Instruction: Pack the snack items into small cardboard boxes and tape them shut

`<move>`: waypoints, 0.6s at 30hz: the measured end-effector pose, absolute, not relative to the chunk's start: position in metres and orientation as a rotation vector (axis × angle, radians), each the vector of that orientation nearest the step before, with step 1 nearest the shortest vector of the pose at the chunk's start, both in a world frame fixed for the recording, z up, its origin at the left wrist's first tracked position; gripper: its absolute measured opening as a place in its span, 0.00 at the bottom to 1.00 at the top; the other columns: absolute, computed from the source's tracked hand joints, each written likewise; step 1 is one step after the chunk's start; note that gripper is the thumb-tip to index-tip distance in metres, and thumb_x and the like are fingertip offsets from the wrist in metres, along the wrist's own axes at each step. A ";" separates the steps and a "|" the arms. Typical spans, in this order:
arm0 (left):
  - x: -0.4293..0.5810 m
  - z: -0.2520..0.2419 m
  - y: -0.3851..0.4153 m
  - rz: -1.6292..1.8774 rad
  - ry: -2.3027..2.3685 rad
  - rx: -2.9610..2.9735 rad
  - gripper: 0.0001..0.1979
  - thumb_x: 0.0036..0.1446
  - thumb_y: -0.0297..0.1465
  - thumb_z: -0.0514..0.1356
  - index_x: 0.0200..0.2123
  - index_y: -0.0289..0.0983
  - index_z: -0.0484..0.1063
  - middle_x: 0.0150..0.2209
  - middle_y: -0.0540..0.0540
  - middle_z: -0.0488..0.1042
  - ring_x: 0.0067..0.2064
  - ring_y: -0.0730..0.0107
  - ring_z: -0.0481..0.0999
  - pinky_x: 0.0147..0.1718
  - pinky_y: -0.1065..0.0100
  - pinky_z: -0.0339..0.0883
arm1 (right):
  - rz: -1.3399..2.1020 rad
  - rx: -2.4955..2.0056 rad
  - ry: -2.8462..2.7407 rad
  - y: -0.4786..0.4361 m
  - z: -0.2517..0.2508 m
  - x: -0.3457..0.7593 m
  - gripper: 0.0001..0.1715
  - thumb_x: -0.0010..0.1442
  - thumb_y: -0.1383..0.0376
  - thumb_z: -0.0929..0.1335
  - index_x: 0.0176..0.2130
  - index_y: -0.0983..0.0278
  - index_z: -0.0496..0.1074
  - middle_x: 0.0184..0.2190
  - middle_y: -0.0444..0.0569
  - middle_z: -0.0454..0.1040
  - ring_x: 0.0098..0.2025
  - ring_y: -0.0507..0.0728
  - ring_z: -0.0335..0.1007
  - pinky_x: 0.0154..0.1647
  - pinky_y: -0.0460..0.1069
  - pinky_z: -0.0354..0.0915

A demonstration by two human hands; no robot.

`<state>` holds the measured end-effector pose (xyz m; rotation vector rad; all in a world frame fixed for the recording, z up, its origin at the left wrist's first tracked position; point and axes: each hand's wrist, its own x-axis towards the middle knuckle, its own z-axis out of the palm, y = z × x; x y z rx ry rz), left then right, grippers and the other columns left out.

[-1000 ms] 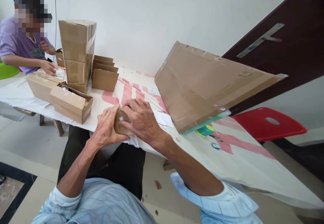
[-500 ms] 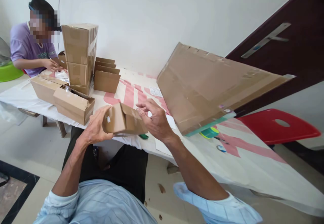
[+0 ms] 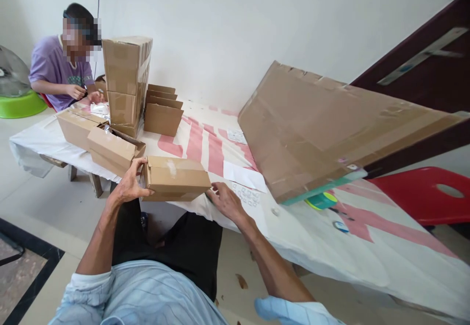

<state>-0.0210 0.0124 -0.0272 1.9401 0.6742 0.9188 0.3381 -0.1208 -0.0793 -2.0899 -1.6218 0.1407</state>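
Note:
A closed cardboard box (image 3: 179, 180) lies level at the table's front edge, a strip of clear tape on its top. My left hand (image 3: 128, 183) grips its left end, thumb on the front side and fingers over the top corner. My right hand (image 3: 226, 201) is low beside the box's right end, its fingers bent down at the table edge. A small dark green thing shows at those fingertips, mostly hidden, so its kind is unclear. Touching or close to my left fingers is another cardboard box (image 3: 110, 152) with a partly open top.
Left stand a box (image 3: 79, 131), a tall carton stack (image 3: 125, 82) and upright cardboard pieces (image 3: 163, 119). A large cardboard panel (image 3: 330, 124) leans at right beside a tape roll (image 3: 322, 200). White paper (image 3: 244, 175) lies mid-table. A person in purple (image 3: 60, 70) works at far left.
The box has turned from tilted to level, its taped top now showing. My right hand has moved down from above the box's right side to the table edge. The view has shifted slightly.

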 end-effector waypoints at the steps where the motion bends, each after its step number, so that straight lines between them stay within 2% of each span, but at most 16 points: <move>1: -0.020 -0.029 0.012 0.906 0.687 1.938 0.45 0.42 0.37 0.78 0.61 0.41 0.61 0.70 0.31 0.64 0.73 0.39 0.64 0.68 0.43 0.64 | 0.145 -2.138 -1.645 -0.122 -0.085 0.336 0.14 0.68 0.53 0.67 0.43 0.60 0.73 0.41 0.54 0.78 0.44 0.64 0.76 0.46 0.56 0.69; 5: -0.015 -0.032 0.011 0.892 0.739 1.916 0.43 0.41 0.46 0.80 0.55 0.42 0.62 0.67 0.32 0.68 0.71 0.38 0.67 0.66 0.42 0.65 | 0.057 -2.371 -1.686 -0.121 -0.101 0.328 0.13 0.70 0.54 0.69 0.46 0.60 0.73 0.46 0.55 0.76 0.50 0.65 0.73 0.45 0.54 0.66; 7: -0.012 -0.032 0.010 0.897 0.750 1.903 0.41 0.42 0.47 0.79 0.53 0.43 0.62 0.67 0.33 0.68 0.71 0.39 0.68 0.64 0.43 0.67 | 0.013 -2.428 -1.638 -0.118 -0.104 0.327 0.10 0.70 0.57 0.69 0.46 0.61 0.73 0.47 0.57 0.75 0.51 0.66 0.72 0.44 0.55 0.65; 13: -0.011 -0.033 0.010 0.923 0.717 1.889 0.38 0.41 0.43 0.79 0.51 0.43 0.64 0.68 0.35 0.69 0.68 0.42 0.72 0.63 0.44 0.68 | -0.009 -2.417 -1.559 -0.117 -0.106 0.329 0.02 0.67 0.64 0.69 0.40 0.61 0.72 0.40 0.56 0.75 0.46 0.65 0.70 0.46 0.56 0.64; 15: -0.011 -0.034 0.010 0.931 0.697 1.881 0.37 0.41 0.42 0.79 0.50 0.42 0.65 0.69 0.34 0.68 0.68 0.42 0.71 0.63 0.46 0.68 | -0.021 -2.375 -1.534 -0.118 -0.104 0.329 0.03 0.66 0.65 0.68 0.38 0.60 0.71 0.38 0.55 0.75 0.44 0.64 0.70 0.45 0.55 0.63; 18: -0.012 -0.035 0.010 0.926 0.680 1.880 0.35 0.42 0.40 0.79 0.50 0.42 0.66 0.71 0.34 0.65 0.70 0.42 0.69 0.64 0.46 0.67 | -0.072 -2.290 -1.454 -0.117 -0.093 0.333 0.09 0.68 0.64 0.62 0.39 0.61 0.71 0.38 0.55 0.75 0.43 0.64 0.70 0.43 0.55 0.63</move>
